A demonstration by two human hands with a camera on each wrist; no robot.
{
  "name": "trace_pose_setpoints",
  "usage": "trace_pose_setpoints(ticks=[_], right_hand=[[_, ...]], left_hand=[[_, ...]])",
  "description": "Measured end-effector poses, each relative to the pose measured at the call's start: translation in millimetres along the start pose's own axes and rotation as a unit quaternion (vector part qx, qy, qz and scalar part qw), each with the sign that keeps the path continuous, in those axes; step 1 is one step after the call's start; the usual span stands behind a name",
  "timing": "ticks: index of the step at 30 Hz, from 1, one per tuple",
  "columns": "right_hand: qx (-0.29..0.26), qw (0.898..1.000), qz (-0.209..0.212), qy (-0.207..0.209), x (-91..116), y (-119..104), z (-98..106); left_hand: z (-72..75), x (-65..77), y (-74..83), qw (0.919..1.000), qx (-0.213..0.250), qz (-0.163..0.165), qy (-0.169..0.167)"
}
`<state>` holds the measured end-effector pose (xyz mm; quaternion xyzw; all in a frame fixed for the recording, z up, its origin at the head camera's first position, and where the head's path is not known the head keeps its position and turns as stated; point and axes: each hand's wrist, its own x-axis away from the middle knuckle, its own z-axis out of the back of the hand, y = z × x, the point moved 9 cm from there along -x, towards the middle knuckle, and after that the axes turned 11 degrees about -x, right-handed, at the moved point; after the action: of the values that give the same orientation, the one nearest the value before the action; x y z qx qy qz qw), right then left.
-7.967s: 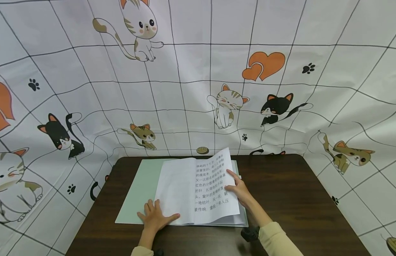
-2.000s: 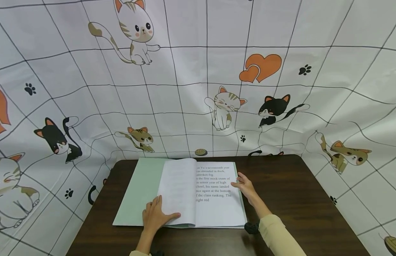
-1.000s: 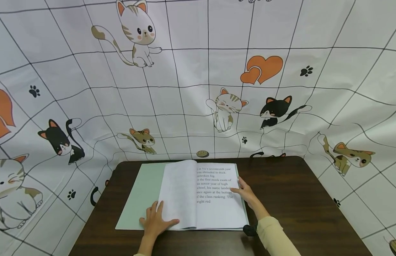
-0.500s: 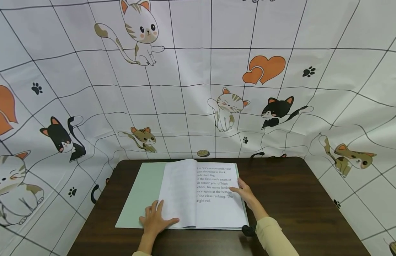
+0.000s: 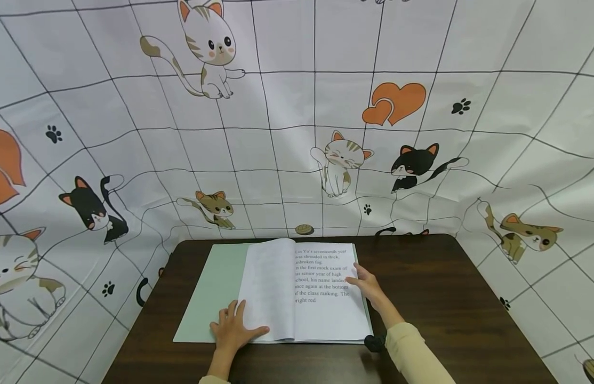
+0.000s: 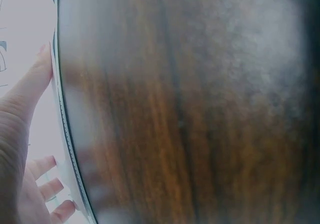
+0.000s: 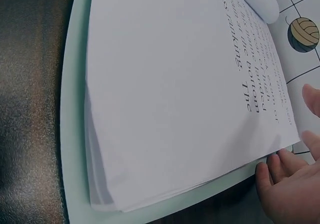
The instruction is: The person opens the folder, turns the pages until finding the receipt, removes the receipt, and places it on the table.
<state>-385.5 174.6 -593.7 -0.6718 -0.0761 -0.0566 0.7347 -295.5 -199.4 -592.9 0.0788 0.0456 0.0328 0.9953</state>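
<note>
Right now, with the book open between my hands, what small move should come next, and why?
Probably lift the printed page by its outer edge with your right hand: that hand sits at that edge, while your left hand lies at the lower corner of the left page.

Table (image 5: 436, 309): dark brown wood grain, rounded far corners. Open book (image 5: 273, 288) lies on it, pale green cover (image 5: 208, 298) underneath.
</note>
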Motion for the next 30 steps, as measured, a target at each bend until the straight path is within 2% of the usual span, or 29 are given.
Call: trace_pose_setpoints(ticks=[7,16,30], right_hand=[[-0.009,1.000,0.007,0.009,0.0,-1.1,-1.0],[-0.011,0.999,0.012,0.047,0.8,-9.4,4.8],[0.010,1.000,0.011,0.012,-5.5,-27.5,-0.6]], left_hand=[[-2.8,1.6,-1.8,0.9998,-0.002,0.002,-0.017],[-3.3,0.9,-2.3,0.9996,-0.001,0.006,-0.029],[-1.6,1.6,-1.3,0.9995,0.002,0.009,-0.031]])
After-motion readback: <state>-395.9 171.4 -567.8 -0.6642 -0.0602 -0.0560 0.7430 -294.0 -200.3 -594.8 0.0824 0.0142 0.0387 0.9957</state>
